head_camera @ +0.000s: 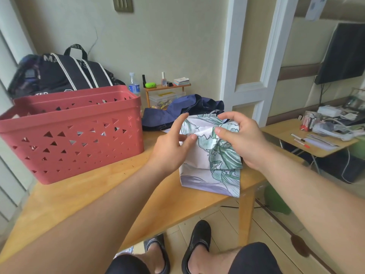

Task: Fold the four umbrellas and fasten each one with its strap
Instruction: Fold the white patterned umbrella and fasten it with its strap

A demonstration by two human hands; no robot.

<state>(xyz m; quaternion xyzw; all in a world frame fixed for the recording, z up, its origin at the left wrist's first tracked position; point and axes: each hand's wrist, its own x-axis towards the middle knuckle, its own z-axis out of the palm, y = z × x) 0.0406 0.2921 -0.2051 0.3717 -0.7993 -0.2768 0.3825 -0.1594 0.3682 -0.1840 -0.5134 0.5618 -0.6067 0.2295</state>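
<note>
Both hands work the white leaf-printed umbrella [212,155] above the wooden table [98,194], left hand [173,143] pinching its cloth, right hand [239,139] curled around its gathered top.

Soft, even daylight, faint shadows, slight overall blur, and wide-angle bending toward the edges.
</note>
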